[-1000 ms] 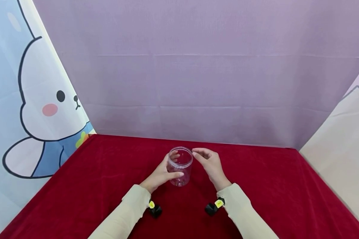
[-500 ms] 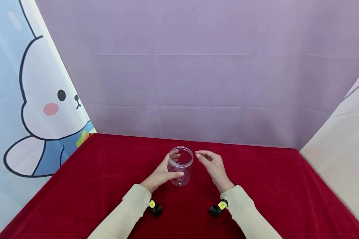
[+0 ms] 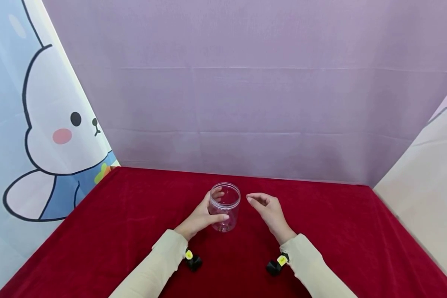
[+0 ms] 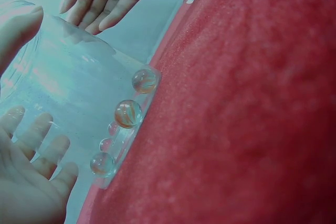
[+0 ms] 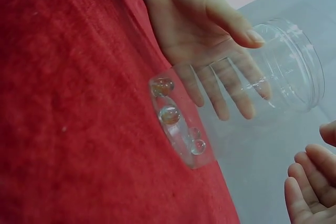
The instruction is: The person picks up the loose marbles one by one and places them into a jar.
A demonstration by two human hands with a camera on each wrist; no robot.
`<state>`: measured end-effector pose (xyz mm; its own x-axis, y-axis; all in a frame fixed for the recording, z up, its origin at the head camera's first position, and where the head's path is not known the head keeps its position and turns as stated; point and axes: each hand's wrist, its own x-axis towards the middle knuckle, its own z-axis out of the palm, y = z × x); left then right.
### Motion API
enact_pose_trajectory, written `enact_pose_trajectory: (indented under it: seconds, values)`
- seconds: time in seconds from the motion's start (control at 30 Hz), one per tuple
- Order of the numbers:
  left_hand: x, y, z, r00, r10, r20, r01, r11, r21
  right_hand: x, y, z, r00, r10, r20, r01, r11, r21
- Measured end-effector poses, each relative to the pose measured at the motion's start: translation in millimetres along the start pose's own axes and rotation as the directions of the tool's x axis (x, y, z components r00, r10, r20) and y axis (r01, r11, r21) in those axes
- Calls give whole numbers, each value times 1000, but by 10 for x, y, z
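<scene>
Marbles (image 4: 128,114) in jar (image 3: 230,210) (swirls (image 5: 162,88): wrist views only)

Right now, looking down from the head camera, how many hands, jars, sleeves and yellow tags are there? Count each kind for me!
Hands: 2 (left hand, right hand)
Jars: 1 (clear jar)
Sleeves: 2 (left sleeve, right sleeve)
Yellow tags: 2 (left tag, right tag)
Total: 7

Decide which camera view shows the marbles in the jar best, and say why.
The left wrist view: there the marbles look largest, and orange swirls show through the clear jar. The right wrist view shows them slightly smaller, at the jar's base. The head view gives only tiny, unclear specks there.
</scene>
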<state>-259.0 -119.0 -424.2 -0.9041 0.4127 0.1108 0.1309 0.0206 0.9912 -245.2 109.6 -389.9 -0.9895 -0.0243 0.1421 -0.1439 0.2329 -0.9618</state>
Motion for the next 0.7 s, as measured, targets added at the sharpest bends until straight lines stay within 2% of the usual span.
enact_pose_trajectory:
  seconds: [0.13,0.33,0.43,0.53,0.7]
  values:
    - [-5,49,8,1000,-20,11,20,1000,-5,-23,10,-34,1000,4,6,-4,1000,-14]
    - [-96,256,33,999,-27,40,27,1000,1,-64,26,-102,1000,4,24,-3,1000,-10]
    - [-119,295,40,999,-27,41,27,1000,0,-87,42,-147,999,11,36,-11,1000,-2]
    - [-97,240,35,999,-27,32,27,1000,-10,-111,57,-197,999,18,34,-18,1000,-5]
    - [-15,50,16,1000,-10,15,10,1000,-8,-157,65,-272,999,18,27,-17,999,-34]
